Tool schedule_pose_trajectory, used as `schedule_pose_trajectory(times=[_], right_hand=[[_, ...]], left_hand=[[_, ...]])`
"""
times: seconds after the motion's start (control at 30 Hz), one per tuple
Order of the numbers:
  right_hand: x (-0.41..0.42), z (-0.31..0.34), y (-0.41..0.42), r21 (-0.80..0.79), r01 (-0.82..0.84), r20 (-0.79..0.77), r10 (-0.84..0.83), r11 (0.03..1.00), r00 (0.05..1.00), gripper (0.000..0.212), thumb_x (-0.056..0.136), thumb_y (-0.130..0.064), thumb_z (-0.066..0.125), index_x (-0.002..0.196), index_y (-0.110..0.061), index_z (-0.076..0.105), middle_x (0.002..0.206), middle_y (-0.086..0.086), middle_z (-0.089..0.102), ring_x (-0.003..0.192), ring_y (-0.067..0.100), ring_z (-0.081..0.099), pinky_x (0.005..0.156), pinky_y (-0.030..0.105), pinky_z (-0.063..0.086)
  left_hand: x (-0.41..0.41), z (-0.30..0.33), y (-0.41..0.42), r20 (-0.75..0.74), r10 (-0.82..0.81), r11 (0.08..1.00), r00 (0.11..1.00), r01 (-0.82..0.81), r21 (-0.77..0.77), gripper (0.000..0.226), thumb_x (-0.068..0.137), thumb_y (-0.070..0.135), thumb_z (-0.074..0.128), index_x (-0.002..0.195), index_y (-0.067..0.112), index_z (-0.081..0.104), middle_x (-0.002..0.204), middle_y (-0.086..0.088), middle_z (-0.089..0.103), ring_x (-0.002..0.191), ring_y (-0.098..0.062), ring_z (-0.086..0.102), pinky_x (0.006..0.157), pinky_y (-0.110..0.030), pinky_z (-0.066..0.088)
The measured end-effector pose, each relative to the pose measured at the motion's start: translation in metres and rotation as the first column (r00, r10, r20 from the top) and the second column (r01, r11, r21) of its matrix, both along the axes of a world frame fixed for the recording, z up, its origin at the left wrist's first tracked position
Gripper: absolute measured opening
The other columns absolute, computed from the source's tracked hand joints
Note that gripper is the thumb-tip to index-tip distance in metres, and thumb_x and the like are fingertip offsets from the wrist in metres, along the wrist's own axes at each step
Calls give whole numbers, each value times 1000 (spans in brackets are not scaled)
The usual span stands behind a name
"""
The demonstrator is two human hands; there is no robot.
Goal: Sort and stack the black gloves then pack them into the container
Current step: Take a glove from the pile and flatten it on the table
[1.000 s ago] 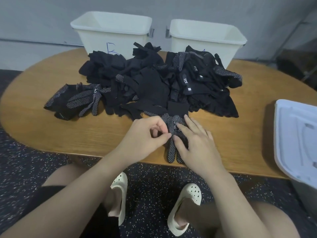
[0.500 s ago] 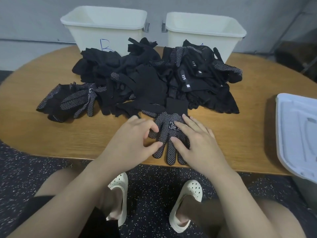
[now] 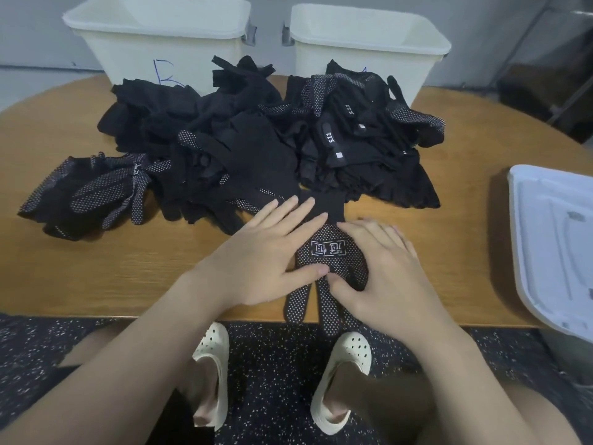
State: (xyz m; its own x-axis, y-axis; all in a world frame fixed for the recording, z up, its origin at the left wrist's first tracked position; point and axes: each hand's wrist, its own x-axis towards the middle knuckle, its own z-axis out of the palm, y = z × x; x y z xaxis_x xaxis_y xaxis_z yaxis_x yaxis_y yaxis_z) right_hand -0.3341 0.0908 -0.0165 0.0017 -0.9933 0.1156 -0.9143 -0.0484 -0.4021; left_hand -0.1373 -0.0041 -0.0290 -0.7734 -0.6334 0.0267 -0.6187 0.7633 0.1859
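Soft even light, wide-angle edge bending

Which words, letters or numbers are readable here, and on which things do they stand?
Blue handwritten "E" or "B", partly hidden: left bin.
White print, perhaps "111": cuff of a glove in the pile.
White boxed characters, unreadable: dotted glove under both hands.
Small white tags in the pile: too small.

Glove heap [image 3: 256, 149] blocking the way to both bins [image 3: 154, 43], bare counter [image 3: 106, 268] lying open left, lid [image 3: 552, 239] crowding the right edge
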Motion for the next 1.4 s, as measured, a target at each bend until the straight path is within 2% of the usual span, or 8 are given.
schedule_pose_trajectory(times=[0.2,0.33,0.47,0.6,0.9,1.07,1.2,1.4], right_hand=[[2,9,-20,-34,-95,148,99,995,984,65,99,-31,51,160,-24,31,162,-10,35,153,3,19,128,35,18],[8,8,-36,10,-200,123,198,980,973,63,104,-41,46,162,-27,27,166,-11,29,154,1,19,128,36,19],[17,7,-42,78,-231,114,221,970,968,66,103,-51,45,162,-32,24,165,-16,28,148,-7,16,127,27,13],[23,6,-46,76,-242,65,237,967,969,66,103,-50,49,162,-30,27,165,-16,27,149,-6,16,123,18,6],[26,2,-43,90,-222,133,209,971,969,54,97,-29,60,149,-29,49,157,-15,41,145,5,36,124,37,29],[24,0,-35,-90,-104,272,125,990,954,35,93,-11,56,124,-22,68,125,-20,60,101,11,65,93,25,51],[21,0,-36,-189,17,341,49,982,939,31,91,1,55,109,-16,74,102,-21,63,76,8,61,68,14,45],[25,5,-41,-238,92,472,32,967,881,34,88,7,59,102,-21,73,102,-15,69,99,-2,63,83,5,44]], left_hand=[[9,12,-9,-17,29,991,999,-27,127,101,90,81,41,165,27,-1,171,14,-9,153,-1,-20,127,-31,-12],[38,29,-11,-254,150,954,956,-73,291,91,81,73,61,159,34,34,168,21,18,152,10,-7,126,-27,1],[71,27,-14,-460,302,953,835,-264,146,49,92,39,71,137,24,63,145,14,55,148,2,30,121,-25,26],[96,18,-23,-486,426,886,763,-460,54,49,86,16,80,132,18,64,131,5,61,135,-15,47,111,-10,25],[76,8,-26,-517,537,820,667,-555,136,43,87,28,80,127,28,66,86,14,60,97,-17,53,99,-41,46],[79,5,-23,-542,492,829,681,-557,53,11,91,24,76,103,22,76,76,7,57,83,-19,55,89,-51,51],[76,11,-16,-655,496,821,570,-553,141,2,93,20,73,95,20,72,91,4,61,88,-16,58,87,-38,51],[71,30,0,-792,518,821,322,-446,356,10,101,14,62,95,21,65,91,13,67,86,2,62,79,-14,47]])
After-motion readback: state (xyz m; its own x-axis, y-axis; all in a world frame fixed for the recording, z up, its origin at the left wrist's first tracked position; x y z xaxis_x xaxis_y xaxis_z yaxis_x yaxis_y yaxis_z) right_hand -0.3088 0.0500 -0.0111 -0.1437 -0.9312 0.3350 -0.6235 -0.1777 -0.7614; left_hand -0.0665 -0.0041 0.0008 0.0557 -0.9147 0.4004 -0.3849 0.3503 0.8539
